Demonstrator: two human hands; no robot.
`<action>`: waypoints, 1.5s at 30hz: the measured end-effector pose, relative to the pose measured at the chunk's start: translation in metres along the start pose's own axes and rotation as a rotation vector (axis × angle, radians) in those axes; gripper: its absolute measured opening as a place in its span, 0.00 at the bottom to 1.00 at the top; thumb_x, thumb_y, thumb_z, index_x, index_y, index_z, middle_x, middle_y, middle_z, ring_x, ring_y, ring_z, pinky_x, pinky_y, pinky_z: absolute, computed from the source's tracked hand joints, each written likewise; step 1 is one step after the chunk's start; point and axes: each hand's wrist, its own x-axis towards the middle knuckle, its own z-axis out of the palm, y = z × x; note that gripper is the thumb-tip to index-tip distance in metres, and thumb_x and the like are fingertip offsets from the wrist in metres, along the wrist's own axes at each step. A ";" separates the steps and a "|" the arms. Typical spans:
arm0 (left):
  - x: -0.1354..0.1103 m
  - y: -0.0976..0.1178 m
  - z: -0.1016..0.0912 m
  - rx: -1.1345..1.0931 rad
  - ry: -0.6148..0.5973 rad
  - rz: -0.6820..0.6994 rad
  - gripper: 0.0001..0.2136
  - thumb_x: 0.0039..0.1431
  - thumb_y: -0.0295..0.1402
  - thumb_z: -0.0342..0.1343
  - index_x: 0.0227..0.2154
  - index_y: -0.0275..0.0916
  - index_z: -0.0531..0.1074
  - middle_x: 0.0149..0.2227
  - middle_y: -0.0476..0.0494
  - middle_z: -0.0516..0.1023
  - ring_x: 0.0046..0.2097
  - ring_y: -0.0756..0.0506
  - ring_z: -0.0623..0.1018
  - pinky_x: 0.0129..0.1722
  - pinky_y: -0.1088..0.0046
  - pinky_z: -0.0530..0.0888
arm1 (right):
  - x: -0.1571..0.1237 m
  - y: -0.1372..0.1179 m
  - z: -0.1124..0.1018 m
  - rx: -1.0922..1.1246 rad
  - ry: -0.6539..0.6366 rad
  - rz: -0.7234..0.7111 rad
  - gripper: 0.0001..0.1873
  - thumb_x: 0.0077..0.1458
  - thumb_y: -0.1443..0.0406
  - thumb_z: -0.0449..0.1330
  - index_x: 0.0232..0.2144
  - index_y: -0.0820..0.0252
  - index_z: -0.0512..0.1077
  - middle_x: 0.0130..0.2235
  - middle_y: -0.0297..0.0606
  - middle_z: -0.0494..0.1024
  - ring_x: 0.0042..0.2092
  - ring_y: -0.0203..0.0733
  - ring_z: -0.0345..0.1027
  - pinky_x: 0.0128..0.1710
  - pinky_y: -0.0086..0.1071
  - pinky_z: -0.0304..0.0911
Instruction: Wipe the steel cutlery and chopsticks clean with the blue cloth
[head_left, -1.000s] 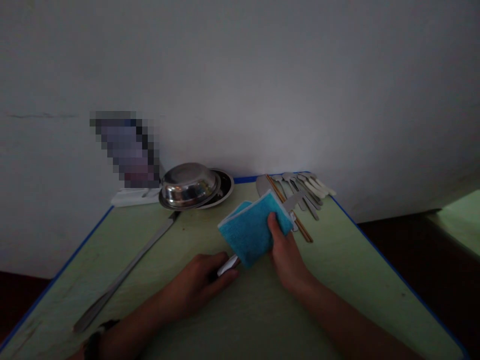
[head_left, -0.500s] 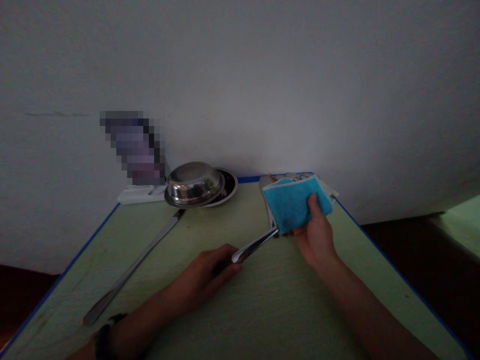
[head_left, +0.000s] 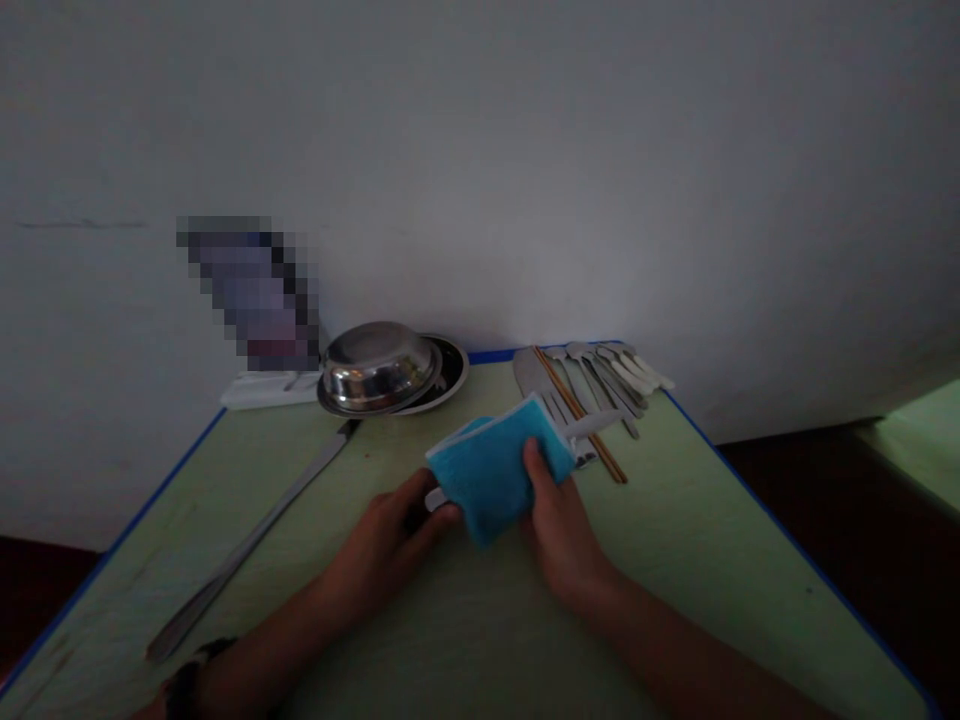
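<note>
My left hand (head_left: 394,530) is closed on the handle end of a metal table knife (head_left: 596,424), whose blade sticks out to the right. A folded blue cloth (head_left: 487,465) is wrapped around the middle of the knife and hides it there. My right hand (head_left: 559,525) grips the cloth, thumb on top, and presses it round the knife. Both hands are above the table, near its middle. Beyond the knife lie wooden chopsticks (head_left: 611,462), several spoons (head_left: 581,352) and a broad metal turner (head_left: 527,368).
An upturned steel bowl (head_left: 379,365) rests on a dark-centred dish (head_left: 454,370) against the wall. A long metal utensil (head_left: 255,540) lies slantwise on the left. At the back left, a blurred upright object (head_left: 251,295) stands by a white item (head_left: 262,392). The green table (head_left: 720,600) has blue edges.
My right hand and the cloth have moved left and down along the knife towards my left hand. The blade is now exposed on the right, and the utensils behind have come into view.
</note>
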 end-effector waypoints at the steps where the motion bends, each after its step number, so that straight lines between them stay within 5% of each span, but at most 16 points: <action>1: 0.000 -0.001 0.000 0.021 -0.002 0.014 0.10 0.59 0.40 0.46 0.32 0.39 0.65 0.22 0.53 0.70 0.21 0.51 0.67 0.21 0.78 0.62 | -0.003 0.000 0.001 -0.039 0.004 0.034 0.27 0.47 0.52 0.60 0.48 0.55 0.69 0.51 0.39 0.72 0.53 0.44 0.64 0.53 0.40 0.57; 5: -0.001 -0.006 0.003 0.112 -0.048 0.127 0.13 0.60 0.39 0.44 0.26 0.39 0.65 0.21 0.51 0.70 0.20 0.51 0.68 0.21 0.77 0.62 | -0.009 -0.007 0.006 -0.125 0.017 0.110 0.27 0.45 0.52 0.61 0.48 0.52 0.69 0.55 0.35 0.69 0.57 0.45 0.59 0.59 0.39 0.49; 13: -0.004 -0.004 0.006 0.224 -0.080 0.290 0.16 0.63 0.34 0.39 0.22 0.38 0.64 0.18 0.52 0.66 0.20 0.52 0.67 0.22 0.77 0.61 | 0.004 -0.014 0.002 -0.071 0.014 0.097 0.24 0.46 0.50 0.59 0.44 0.53 0.71 0.47 0.36 0.75 0.48 0.43 0.68 0.51 0.40 0.59; 23: -0.006 0.002 0.000 0.181 -0.136 0.298 0.18 0.65 0.35 0.37 0.21 0.38 0.63 0.18 0.53 0.63 0.20 0.53 0.66 0.23 0.77 0.63 | 0.031 -0.047 -0.007 0.199 0.259 0.038 0.22 0.46 0.52 0.61 0.41 0.57 0.71 0.42 0.37 0.78 0.38 0.40 0.72 0.34 0.33 0.69; 27: -0.007 0.000 0.001 0.139 -0.131 0.238 0.13 0.64 0.35 0.40 0.38 0.39 0.68 0.26 0.51 0.73 0.26 0.51 0.73 0.28 0.76 0.68 | 0.038 -0.058 -0.012 0.327 0.285 -0.017 0.18 0.51 0.55 0.57 0.42 0.56 0.71 0.45 0.35 0.77 0.39 0.38 0.72 0.35 0.33 0.69; 31: -0.006 -0.006 0.002 0.071 -0.054 0.223 0.18 0.64 0.33 0.41 0.56 0.42 0.59 0.32 0.50 0.75 0.32 0.50 0.74 0.35 0.75 0.70 | 0.035 -0.058 -0.011 0.373 0.252 -0.007 0.19 0.53 0.53 0.54 0.44 0.55 0.70 0.45 0.35 0.76 0.42 0.38 0.72 0.37 0.34 0.70; 45: -0.003 0.000 -0.003 0.054 0.028 0.310 0.17 0.63 0.30 0.44 0.54 0.44 0.63 0.30 0.49 0.68 0.29 0.51 0.71 0.29 0.77 0.68 | 0.035 -0.051 -0.012 0.315 0.141 0.023 0.20 0.49 0.52 0.58 0.42 0.55 0.71 0.45 0.36 0.77 0.37 0.38 0.73 0.30 0.30 0.70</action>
